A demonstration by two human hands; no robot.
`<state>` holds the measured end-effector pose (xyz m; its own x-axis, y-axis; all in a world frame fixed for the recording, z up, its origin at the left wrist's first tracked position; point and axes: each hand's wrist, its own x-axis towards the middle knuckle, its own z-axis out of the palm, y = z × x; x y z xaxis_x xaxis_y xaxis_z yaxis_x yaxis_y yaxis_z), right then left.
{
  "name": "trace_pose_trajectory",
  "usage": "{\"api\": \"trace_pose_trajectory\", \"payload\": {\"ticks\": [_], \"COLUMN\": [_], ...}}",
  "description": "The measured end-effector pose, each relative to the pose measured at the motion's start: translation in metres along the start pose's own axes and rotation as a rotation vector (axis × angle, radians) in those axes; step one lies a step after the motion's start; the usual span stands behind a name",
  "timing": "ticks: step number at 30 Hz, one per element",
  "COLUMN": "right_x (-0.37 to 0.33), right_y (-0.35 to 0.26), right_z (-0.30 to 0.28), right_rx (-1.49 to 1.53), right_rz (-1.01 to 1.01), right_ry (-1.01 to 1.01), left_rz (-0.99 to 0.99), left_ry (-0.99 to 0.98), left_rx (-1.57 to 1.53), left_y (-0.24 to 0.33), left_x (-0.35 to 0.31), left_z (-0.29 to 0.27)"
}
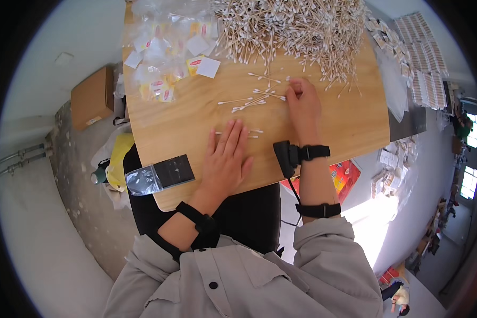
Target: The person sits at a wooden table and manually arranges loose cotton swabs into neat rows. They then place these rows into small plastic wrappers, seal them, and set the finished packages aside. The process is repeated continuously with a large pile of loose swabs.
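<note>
My left hand (226, 159) lies flat on the wooden table, fingers stretched out. Under and beside its fingertips are a few cotton swabs (254, 132), partly covered by the hand. Farther right, my right hand (305, 103) rests on its side with thumb and fingers curled toward each other. White swab tips show right beside these fingers; what sits between them, if anything, is hidden. A small loose group of cotton swabs (257, 99) lies crossed just left of the right hand. Beyond it rises a large heap of cotton swabs (297, 26) with wooden sticks and white ends.
Clear plastic bags with yellow labels (159, 53) and white square cards (208, 68) cover the far left of the table (355, 122). A black packet in clear film (167, 175) lies at the near left edge. A cardboard box (93, 98) stands left; stacked packs (421, 47) are far right.
</note>
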<state>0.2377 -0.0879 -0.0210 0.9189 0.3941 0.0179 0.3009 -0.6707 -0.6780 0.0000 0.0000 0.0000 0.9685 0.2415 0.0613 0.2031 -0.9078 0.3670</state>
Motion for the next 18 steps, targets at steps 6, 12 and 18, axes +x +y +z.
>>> {"api": "trace_pose_trajectory", "payload": {"ticks": [6, 12, 18], "right_x": [0.004, -0.041, -0.051], "right_y": [-0.02, -0.018, -0.018], "right_z": [0.009, 0.004, 0.001], "right_rx": [0.093, 0.143, 0.157], "right_rz": [-0.261, -0.179, -0.306], "right_ry": [-0.045, -0.08, -0.107], "left_rz": [-0.024, -0.071, -0.088], "left_ry": [-0.014, -0.006, 0.066], "left_rx": [0.019, -0.02, -0.029], "left_y": [0.005, 0.007, 0.003], "left_x": [-0.013, 0.001, 0.028], "left_z": [0.0, 0.0, -0.001]}}
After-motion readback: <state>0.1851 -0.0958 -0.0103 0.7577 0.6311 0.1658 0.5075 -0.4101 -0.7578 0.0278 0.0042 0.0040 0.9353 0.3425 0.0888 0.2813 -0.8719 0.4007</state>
